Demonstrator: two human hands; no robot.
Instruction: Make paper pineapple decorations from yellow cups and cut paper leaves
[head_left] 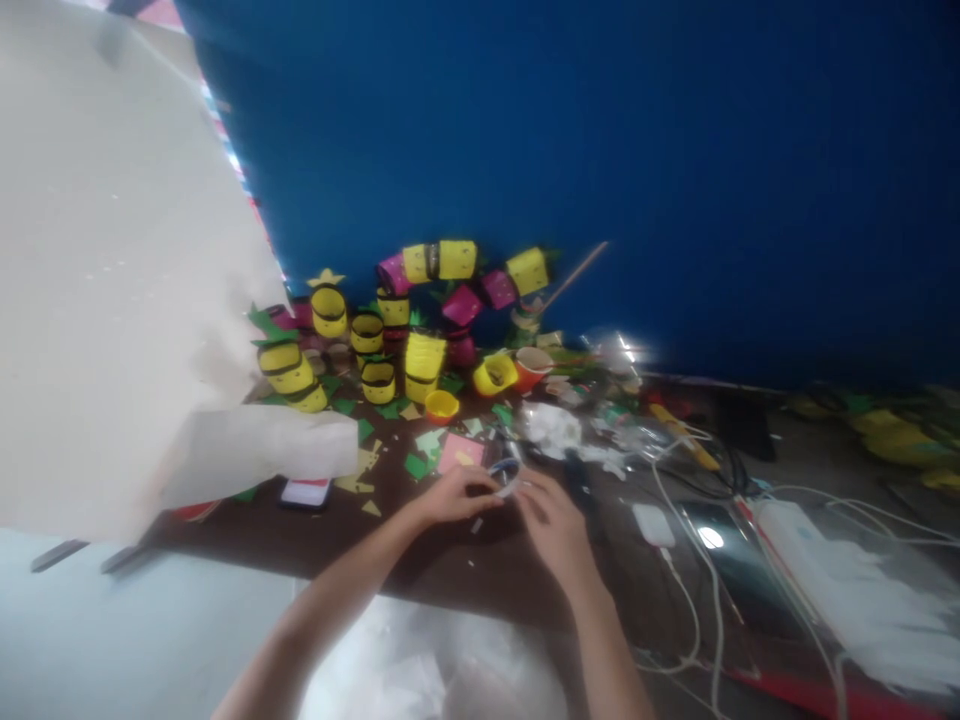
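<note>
Centrally, head view: left hand (454,497) and right hand (551,520) brought together, both pinched on small tape roll (507,473) above dark desk (315,540), steadied from two sides. Far behind: yellow paper cylinders (375,335); right, white cables (697,560).

You have 2 bare hands in view, the left hand (454,496) and the right hand (553,524), meeting on 1 small roll of tape (507,474), with 1 pink card (459,452) and 1 crumpled white wad (552,428) just beyond them. At the back you can count roughly 12 yellow paper-band cylinders (424,364) and about 4 magenta ones (462,304), though blur makes both tallies uncertain, plus 1 orange cup (532,366) and 1 thin wooden stick (577,274). To the left lies 1 phone (304,493); to the right, 1 white charger block (654,524).
</note>
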